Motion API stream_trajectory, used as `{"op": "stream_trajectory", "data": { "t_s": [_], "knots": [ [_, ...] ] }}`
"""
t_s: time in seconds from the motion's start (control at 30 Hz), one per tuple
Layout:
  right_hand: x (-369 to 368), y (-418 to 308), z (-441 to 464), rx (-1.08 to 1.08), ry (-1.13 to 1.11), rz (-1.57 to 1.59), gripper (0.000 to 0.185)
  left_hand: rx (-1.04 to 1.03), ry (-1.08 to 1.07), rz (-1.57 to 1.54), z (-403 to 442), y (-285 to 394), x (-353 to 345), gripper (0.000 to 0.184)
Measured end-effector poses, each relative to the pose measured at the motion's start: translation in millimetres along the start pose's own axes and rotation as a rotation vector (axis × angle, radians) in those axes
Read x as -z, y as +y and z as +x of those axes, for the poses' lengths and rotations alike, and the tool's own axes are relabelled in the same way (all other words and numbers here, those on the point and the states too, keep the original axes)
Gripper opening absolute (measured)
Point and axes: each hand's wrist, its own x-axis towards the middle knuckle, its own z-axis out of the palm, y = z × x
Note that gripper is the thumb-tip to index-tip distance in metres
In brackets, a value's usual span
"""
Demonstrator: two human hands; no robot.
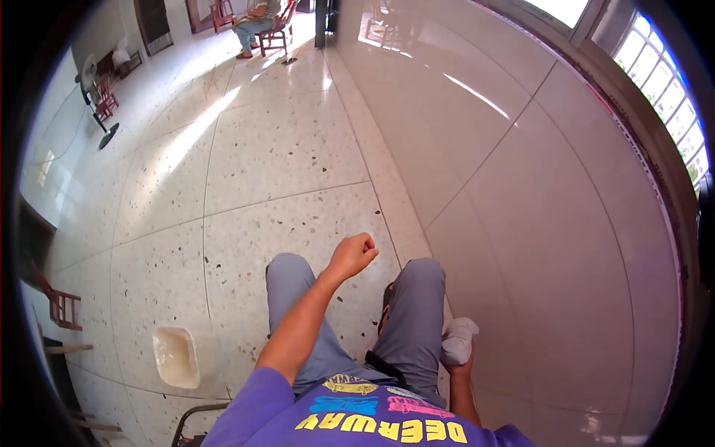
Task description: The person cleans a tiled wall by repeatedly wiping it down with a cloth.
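My left hand (354, 257) is out in front of my left knee, above the speckled floor. Its fingers are curled into a fist, and nothing shows in it. Low beside my right knee, close to the tiled wall, my right hand (461, 363) grips a bunched white cloth (459, 339). The cloth covers most of the fingers. My legs in grey trousers (413, 313) are bent, with the knees apart.
A white plastic bin (176, 357) stands on the floor at my left. The tiled wall (536, 246) rises close on my right, below a barred window (663, 82). Further off are a standing fan (93, 97), red chairs (65, 309) and a seated person (257, 26).
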Motion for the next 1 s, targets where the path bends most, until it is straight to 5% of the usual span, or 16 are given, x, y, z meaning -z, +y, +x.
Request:
{"op": "stream_trajectory", "data": {
  "t_s": [0.17, 0.2, 0.4, 0.47, 0.57, 0.73, 1.0],
  "knots": [
    [-75, -6, -1, -0.04, -0.056, -0.048, 0.064, 0.006, -0.005, -0.007, -1, 7, 4, 0.024],
    [-79, -12, 6, -0.113, -0.237, -0.03, 0.068, 0.005, -0.017, -0.019, -3, 9, 2, 0.025],
    [-173, 39, 20, -0.112, -0.521, -0.163, 0.084, 0.2, -0.398, -0.542, 0, 26, -20, 0.041],
    [-193, 63, 28, -0.102, -0.566, -0.242, 0.07, 0.255, -0.539, -0.789, -1, 25, -26, 0.056],
    [-256, 117, 2, 0.257, -0.371, -0.771, 0.056, 0.182, -0.689, -1.078, -9, 34, -30, 0.084],
    [-260, 154, 12, 0.181, -0.51, -0.688, 0.046, 0.088, -0.711, -1.196, -21, 60, -30, 0.12],
    [-248, 175, 30, 0.761, -0.462, -1.333, 0.066, 0.115, -0.641, -1.424, -21, 4, -69, 0.094]
  ]
}}
